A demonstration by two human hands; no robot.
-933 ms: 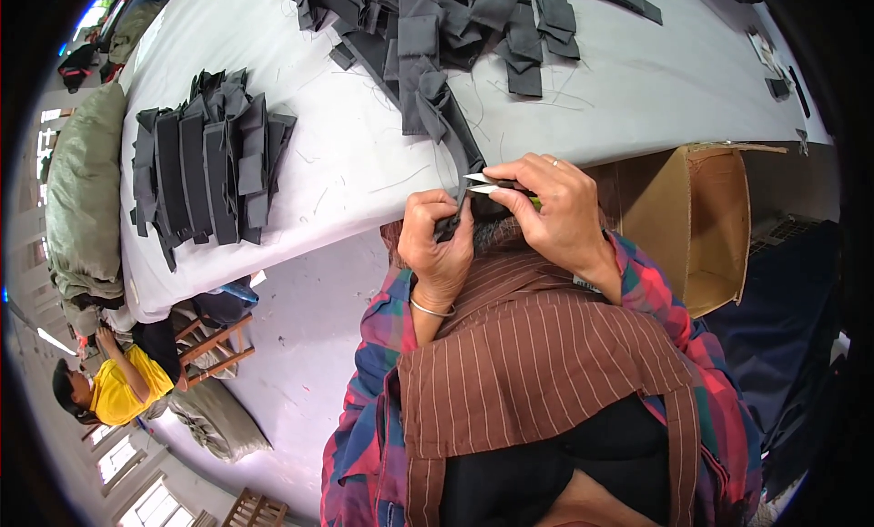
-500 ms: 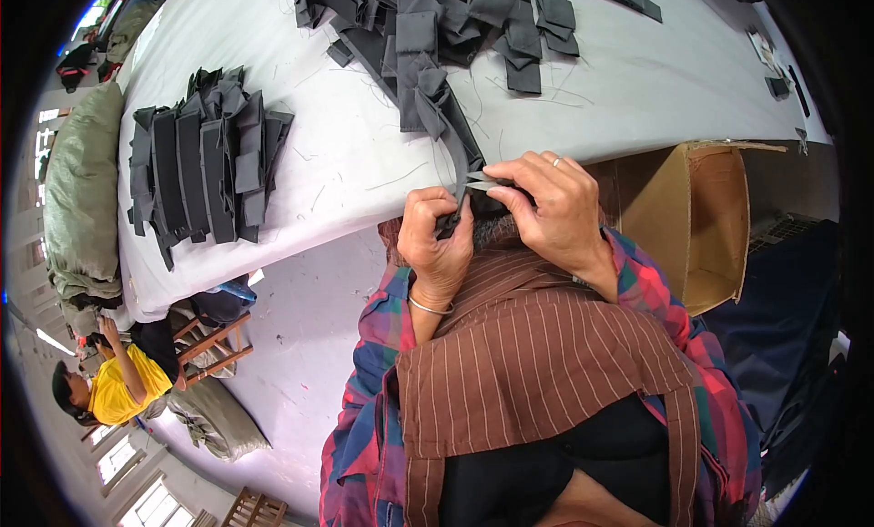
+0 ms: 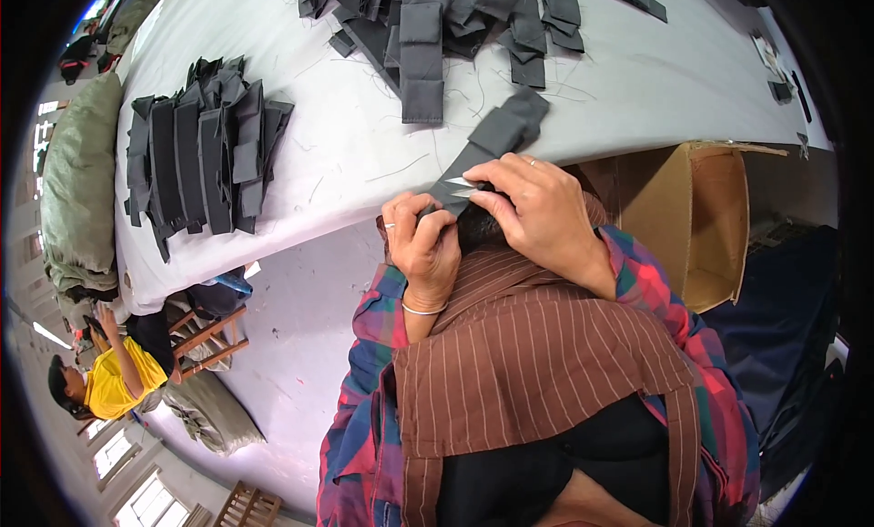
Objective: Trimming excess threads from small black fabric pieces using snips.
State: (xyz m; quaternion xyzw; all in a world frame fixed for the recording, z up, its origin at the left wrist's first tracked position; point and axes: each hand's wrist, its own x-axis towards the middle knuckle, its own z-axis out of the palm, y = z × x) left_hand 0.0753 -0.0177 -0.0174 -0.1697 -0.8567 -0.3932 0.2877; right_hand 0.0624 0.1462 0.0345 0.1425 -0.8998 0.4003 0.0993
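Fingers of left hand (image 3: 426, 245) and right hand (image 3: 537, 208) pinched on grey fabric strip (image 3: 496, 136) and small snips (image 3: 462, 187); strip extending beyond fingers onto white surface (image 3: 637, 81).

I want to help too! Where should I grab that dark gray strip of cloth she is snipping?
Probably its free far end, lying flat on the white table; come from the table side, above. The near end is pinched in the left hand, and the right hand holds small metal snips there, so keep fingers away.
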